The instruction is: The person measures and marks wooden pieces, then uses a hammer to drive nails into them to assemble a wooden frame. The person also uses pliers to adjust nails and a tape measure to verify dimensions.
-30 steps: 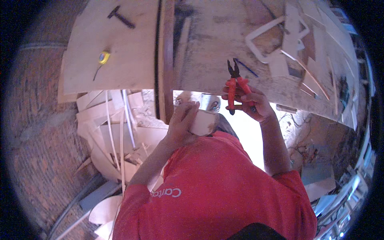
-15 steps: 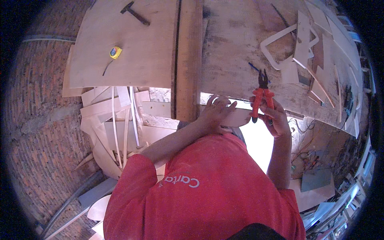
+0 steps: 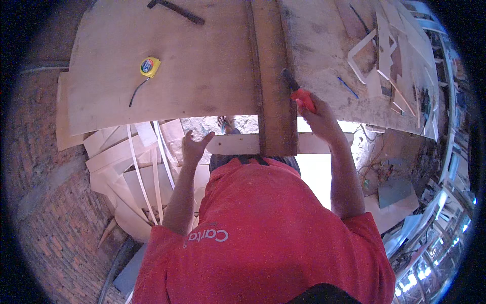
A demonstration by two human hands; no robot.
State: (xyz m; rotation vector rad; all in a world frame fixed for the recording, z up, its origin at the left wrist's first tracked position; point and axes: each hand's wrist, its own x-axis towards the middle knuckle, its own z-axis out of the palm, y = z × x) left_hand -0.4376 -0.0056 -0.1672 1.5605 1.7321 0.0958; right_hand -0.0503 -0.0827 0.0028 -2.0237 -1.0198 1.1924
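My right hand (image 3: 323, 121) is closed around the red handles of a pair of pliers (image 3: 302, 97). Their dark jaws point up and left, over the brown wooden beam (image 3: 277, 76) that runs down the middle of the workbench. Off to the left, my left hand (image 3: 195, 147) holds nothing; its thumb and fingers are spread. It is just beside the left end of a pale rounded wooden strip (image 3: 230, 145), which lies crosswise under the near end of the beam.
On the plywood tabletop (image 3: 202, 91) lie a hammer (image 3: 177, 11), a yellow tape measure (image 3: 150, 67) and a thin blue stick (image 3: 348, 87). Wood offcuts (image 3: 385, 55) crowd the far right. Loose boards (image 3: 116, 157) are piled below, beside a brick wall (image 3: 45, 213).
My right hand has moved left with the pliers, and their jaws now tilt over the beam. My left hand has left the strip's right side and moved left. The view has shifted.
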